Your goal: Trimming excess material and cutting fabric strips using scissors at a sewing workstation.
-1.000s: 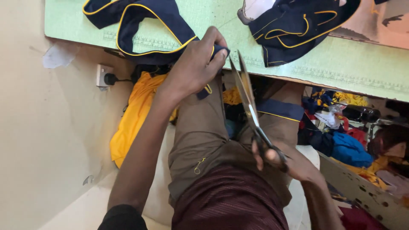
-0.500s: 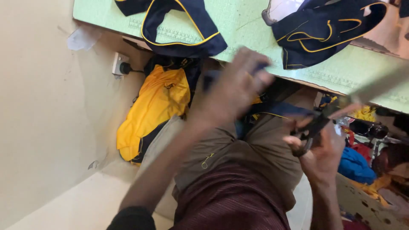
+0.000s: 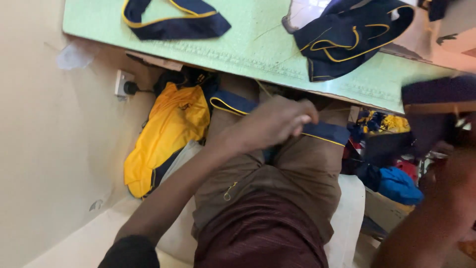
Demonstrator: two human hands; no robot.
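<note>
Navy fabric strip (image 3: 325, 133) w/ yellow piping lies across the person's lap, centre of frame, just below the edge of the green table (image 3: 233, 47). Left hand (image 3: 277, 121) sits right on it, fingers curled down & pinching the cloth near its middle; one end of the strip pokes out toward upper left of the hand, the other runs off to the right over the thigh. Right hand (image 3: 448, 183) is at the right edge of frame, heavily blurred, so can't tell if its fingers are open or closed, or what the dark blurred shape above it is. Below the strip: olive trousers (image 3: 302, 173) & a maroon garment (image 3: 263, 233) at bottom centre. Up top on the table, a navy piped piece (image 3: 173, 22) upper left, a bigger navy bundle (image 3: 347, 37) upper right. Under the table, left of centre, a yellow garment (image 3: 166, 131) slumps by a wall socket (image 3: 124, 84) w/ a plug in it. Blue cloth (image 3: 399, 183) sits lower right among mixed scraps.
</note>
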